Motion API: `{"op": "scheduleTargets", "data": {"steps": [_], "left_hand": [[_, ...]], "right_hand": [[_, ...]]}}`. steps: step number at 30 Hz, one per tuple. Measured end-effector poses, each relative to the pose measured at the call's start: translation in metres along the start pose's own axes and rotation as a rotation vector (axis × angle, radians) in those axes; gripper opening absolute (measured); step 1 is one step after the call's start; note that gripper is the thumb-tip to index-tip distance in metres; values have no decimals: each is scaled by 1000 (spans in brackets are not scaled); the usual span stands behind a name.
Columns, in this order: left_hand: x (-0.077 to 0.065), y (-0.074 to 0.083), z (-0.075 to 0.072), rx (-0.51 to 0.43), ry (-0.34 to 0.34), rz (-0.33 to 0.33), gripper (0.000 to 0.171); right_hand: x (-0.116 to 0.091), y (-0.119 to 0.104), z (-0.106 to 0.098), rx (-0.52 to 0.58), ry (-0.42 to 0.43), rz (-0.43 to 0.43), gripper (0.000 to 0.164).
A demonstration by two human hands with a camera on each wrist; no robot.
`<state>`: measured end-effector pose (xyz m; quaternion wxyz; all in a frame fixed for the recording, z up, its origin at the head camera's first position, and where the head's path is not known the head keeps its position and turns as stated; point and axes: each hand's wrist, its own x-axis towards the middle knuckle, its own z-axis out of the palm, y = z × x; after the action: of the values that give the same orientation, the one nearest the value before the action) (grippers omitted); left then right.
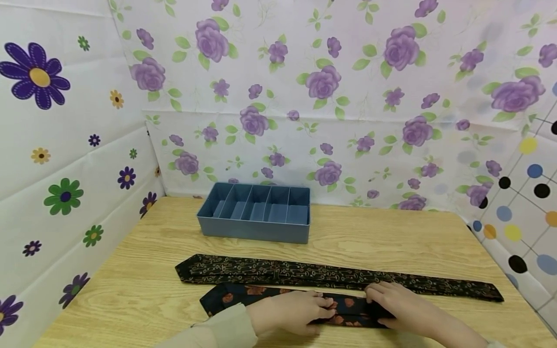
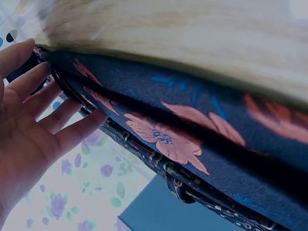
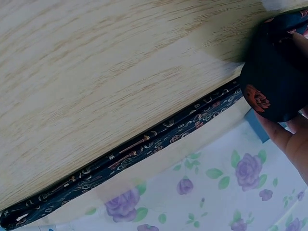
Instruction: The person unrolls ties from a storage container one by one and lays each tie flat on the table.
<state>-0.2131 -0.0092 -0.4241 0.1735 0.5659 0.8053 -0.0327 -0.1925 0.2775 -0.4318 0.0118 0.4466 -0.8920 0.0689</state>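
A dark navy necktie with orange flowers (image 1: 256, 291) lies across the near part of the table, its pointed wide end to the left. My left hand (image 1: 300, 311) rests on its middle; in the left wrist view those fingers (image 2: 72, 127) are spread and fairly straight against the fabric. My right hand (image 1: 404, 307) grips the tie's right part, which is doubled over into a rounded fold (image 3: 274, 72) in the right wrist view. Just beyond, a black necktie with a small gold-and-red pattern (image 1: 304, 273) is stretched out flat, full length.
Behind the ties stands a blue box (image 1: 256, 232) with several compartments in a row. The wooden table (image 1: 370, 232) meets a rose-printed cloth (image 1: 278, 121) at the back. Patterned cloth also hangs along the left and right sides.
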Motion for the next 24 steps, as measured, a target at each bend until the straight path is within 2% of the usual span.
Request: {"op": "scheduleTargets", "data": {"steps": [10, 16, 24], "left_hand": [[-10, -8, -3, -126, -23, -12, 44], [-12, -7, -3, -118, -2, -13, 43], [-14, -9, -2, -128, 6, -16, 42]], "right_hand": [[1, -1, 0, -24, -1, -11, 35], [2, 0, 1, -29, -1, -25, 37], [3, -1, 0, -2, -25, 0, 37]]}}
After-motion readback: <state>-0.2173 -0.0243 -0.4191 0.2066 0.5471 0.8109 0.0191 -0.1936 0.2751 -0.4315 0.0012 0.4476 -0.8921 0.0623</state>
